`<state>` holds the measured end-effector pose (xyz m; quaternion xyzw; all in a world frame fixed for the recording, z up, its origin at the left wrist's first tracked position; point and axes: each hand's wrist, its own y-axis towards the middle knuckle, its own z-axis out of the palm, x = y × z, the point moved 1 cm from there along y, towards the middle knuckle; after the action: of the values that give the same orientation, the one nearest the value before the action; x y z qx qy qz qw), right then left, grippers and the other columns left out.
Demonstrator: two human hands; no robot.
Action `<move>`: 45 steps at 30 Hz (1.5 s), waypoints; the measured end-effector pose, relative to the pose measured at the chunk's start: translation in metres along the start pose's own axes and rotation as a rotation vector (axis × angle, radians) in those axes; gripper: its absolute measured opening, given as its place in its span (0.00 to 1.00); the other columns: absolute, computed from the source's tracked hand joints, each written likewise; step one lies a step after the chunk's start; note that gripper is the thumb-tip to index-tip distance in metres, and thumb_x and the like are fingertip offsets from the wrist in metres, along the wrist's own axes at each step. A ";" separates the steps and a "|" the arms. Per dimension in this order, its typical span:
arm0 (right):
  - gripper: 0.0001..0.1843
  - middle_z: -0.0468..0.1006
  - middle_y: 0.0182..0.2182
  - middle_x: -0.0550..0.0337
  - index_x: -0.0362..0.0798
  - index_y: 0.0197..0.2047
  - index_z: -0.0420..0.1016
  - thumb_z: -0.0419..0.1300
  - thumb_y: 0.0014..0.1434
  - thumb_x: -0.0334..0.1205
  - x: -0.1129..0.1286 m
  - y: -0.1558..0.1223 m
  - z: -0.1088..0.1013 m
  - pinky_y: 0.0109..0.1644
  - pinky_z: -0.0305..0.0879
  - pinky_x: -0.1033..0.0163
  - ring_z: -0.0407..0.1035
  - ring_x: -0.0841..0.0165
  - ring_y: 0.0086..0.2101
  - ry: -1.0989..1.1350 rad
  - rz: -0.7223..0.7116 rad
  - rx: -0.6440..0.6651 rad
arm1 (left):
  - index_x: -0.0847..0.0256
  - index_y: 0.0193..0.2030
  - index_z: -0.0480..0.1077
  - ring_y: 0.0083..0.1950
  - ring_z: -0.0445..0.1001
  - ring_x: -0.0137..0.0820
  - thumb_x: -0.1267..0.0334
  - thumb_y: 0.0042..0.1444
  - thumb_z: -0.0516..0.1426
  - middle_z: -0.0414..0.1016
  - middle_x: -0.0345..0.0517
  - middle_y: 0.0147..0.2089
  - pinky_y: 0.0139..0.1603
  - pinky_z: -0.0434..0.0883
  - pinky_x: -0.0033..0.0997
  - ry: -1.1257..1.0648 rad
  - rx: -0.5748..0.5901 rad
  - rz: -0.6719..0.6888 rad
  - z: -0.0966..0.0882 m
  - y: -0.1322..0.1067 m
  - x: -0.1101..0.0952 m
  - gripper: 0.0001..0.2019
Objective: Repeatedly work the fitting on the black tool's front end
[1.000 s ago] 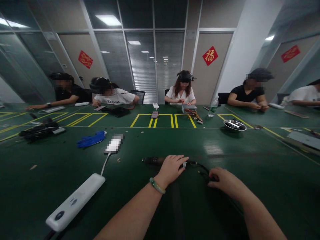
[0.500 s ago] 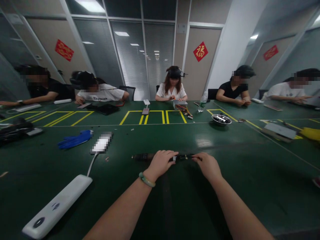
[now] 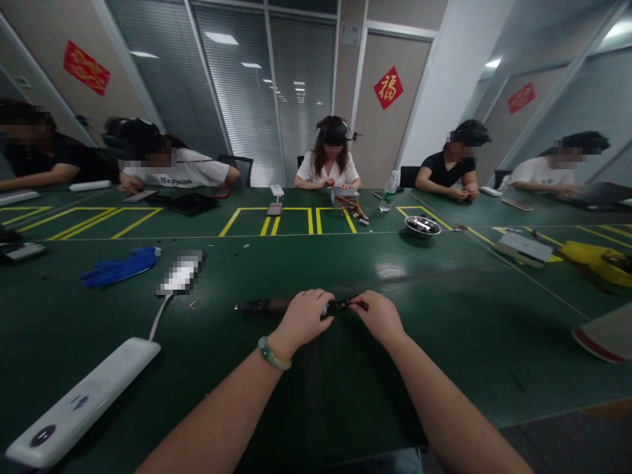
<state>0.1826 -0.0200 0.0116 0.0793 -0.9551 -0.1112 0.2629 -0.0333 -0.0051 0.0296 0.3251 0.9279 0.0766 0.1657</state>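
A long, dark, rod-shaped tool point(image 3: 260, 307), perhaps an electric screwdriver, lies crosswise in front of me with its narrow tip to the left. My left hand point(image 3: 306, 315), with a green bangle at the wrist, is closed around its middle and hides part of it. Thin dark parts point(image 3: 340, 305) with small light spots stick out at its right end. There, my right hand point(image 3: 379, 317) pinches the end of these parts between thumb and fingers; what exactly it grips is too small to tell.
On the left are a white power bank point(image 3: 86, 401) cabled to a phone point(image 3: 182, 274) and a blue glove point(image 3: 121, 267). Farther off stand a metal bowl point(image 3: 422, 227) and a bottle point(image 3: 388, 192). Several people sit opposite. A pale object point(image 3: 605, 336) is at the right.
The view has turned slightly right, so things sit farther left. My right hand has come a little closer to my left. My left hand keeps its hold on the tool.
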 end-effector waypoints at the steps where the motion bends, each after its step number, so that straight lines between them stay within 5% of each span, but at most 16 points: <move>1: 0.07 0.77 0.37 0.62 0.54 0.39 0.79 0.60 0.59 0.41 0.000 0.000 0.001 0.42 0.60 0.64 0.69 0.68 0.37 -0.011 -0.005 -0.002 | 0.55 0.52 0.66 0.52 0.68 0.37 0.58 0.57 0.58 0.70 0.45 0.51 0.54 0.63 0.39 0.013 -0.021 -0.006 0.002 0.001 -0.004 0.16; 10: 0.05 0.76 0.37 0.64 0.54 0.38 0.78 0.62 0.58 0.41 0.002 -0.001 0.004 0.42 0.59 0.64 0.68 0.69 0.38 -0.134 -0.014 -0.020 | 0.58 0.41 0.67 0.46 0.69 0.35 0.63 0.60 0.55 0.70 0.44 0.43 0.45 0.64 0.35 0.104 -0.058 0.000 0.020 0.014 -0.015 0.04; 38: 0.06 0.76 0.37 0.61 0.51 0.38 0.78 0.60 0.60 0.41 0.012 -0.003 0.021 0.44 0.61 0.65 0.70 0.69 0.39 -0.112 0.040 -0.061 | 0.57 0.41 0.70 0.46 0.70 0.34 0.65 0.61 0.53 0.72 0.43 0.43 0.47 0.65 0.35 0.013 -0.124 0.084 0.016 0.003 -0.015 0.05; 45: 0.05 0.77 0.37 0.61 0.52 0.38 0.78 0.60 0.60 0.38 0.016 0.004 0.014 0.47 0.61 0.65 0.69 0.68 0.40 -0.184 -0.040 -0.013 | 0.57 0.39 0.69 0.45 0.70 0.35 0.66 0.61 0.52 0.71 0.44 0.42 0.46 0.65 0.35 0.018 -0.112 0.082 0.019 0.005 -0.014 0.05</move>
<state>0.1616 -0.0172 0.0088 0.0860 -0.9727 -0.1294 0.1725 -0.0131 -0.0096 0.0171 0.3522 0.9096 0.1379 0.1719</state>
